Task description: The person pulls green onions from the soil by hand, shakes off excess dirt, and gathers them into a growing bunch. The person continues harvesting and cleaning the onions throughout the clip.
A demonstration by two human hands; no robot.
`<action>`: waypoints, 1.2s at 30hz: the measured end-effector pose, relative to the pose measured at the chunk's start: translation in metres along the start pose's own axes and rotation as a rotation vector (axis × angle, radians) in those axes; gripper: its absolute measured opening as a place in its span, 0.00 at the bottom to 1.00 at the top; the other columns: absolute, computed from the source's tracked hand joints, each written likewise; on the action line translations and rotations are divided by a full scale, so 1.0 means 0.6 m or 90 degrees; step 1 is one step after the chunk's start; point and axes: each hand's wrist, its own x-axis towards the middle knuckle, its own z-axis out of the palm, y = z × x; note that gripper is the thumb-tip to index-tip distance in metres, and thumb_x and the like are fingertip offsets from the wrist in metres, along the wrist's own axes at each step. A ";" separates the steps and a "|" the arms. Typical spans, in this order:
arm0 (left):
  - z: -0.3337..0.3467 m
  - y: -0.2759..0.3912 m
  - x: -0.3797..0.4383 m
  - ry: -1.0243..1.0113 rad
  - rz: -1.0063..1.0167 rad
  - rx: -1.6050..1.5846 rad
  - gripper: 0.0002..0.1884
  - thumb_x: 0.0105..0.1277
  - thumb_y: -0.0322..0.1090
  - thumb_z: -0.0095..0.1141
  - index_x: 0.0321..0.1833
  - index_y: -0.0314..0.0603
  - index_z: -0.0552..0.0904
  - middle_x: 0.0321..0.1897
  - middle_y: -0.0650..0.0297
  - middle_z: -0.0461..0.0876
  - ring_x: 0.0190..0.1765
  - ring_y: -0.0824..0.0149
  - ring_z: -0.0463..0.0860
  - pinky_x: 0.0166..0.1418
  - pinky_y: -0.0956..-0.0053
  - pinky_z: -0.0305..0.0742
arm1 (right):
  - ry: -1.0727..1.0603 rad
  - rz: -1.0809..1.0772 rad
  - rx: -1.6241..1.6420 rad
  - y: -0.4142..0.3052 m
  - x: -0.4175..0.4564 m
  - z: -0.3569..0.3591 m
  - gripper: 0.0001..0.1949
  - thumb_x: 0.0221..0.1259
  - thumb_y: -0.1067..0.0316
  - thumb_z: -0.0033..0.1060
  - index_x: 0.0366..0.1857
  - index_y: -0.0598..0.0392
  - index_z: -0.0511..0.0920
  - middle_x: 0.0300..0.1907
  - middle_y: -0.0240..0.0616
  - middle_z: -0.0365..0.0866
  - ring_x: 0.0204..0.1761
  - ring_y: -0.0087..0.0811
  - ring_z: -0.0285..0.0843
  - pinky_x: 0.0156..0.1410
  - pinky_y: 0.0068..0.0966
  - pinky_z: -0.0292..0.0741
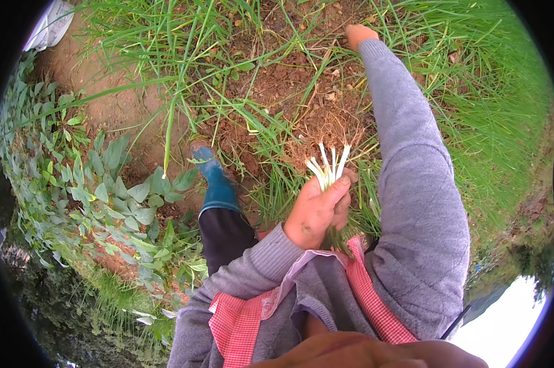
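Observation:
My left hand [316, 209] is closed around a small bunch of spring onions [328, 166] in front of my chest. Their white stems stick up past the thumb, with brown stringy roots [334, 133] at the tips. The green tops hang below the fist, partly hidden by it. My right hand [360, 36] reaches far forward to the ground, among green onion-like leaves [408, 32] and bare soil. Its fingers are hidden by the back of the hand and the foliage, so I cannot see whether they grip anything.
Reddish-brown soil [281, 87] with weeds lies ahead. Dense green leaves [493, 115] fill the right side. Broad-leaved plants [129, 198] grow on the left, near my blue boot [217, 179]. A white sheet or bag [51, 27] bearing writing lies at the far left.

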 end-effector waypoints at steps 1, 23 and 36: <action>0.000 0.000 0.000 -0.002 0.004 0.006 0.12 0.66 0.41 0.47 0.44 0.40 0.70 0.14 0.72 0.58 0.14 0.77 0.57 0.19 0.80 0.55 | -0.008 0.004 0.002 0.000 -0.002 0.000 0.12 0.56 0.70 0.48 0.45 0.56 0.74 0.47 0.45 0.77 0.51 0.43 0.74 0.51 0.38 0.74; -0.003 -0.006 0.009 -0.002 -0.002 0.015 0.12 0.67 0.39 0.46 0.45 0.38 0.70 0.14 0.71 0.61 0.15 0.76 0.59 0.19 0.79 0.57 | -0.168 -0.030 0.051 0.012 0.083 0.104 0.17 0.55 0.71 0.42 0.47 0.64 0.75 0.54 0.52 0.71 0.54 0.50 0.71 0.54 0.44 0.70; 0.000 -0.013 0.008 -0.034 0.006 0.036 0.11 0.67 0.39 0.45 0.45 0.38 0.69 0.14 0.71 0.61 0.14 0.76 0.59 0.19 0.79 0.59 | -0.046 0.160 0.205 0.010 -0.028 0.055 0.15 0.54 0.65 0.46 0.42 0.59 0.78 0.47 0.51 0.76 0.50 0.46 0.75 0.55 0.37 0.71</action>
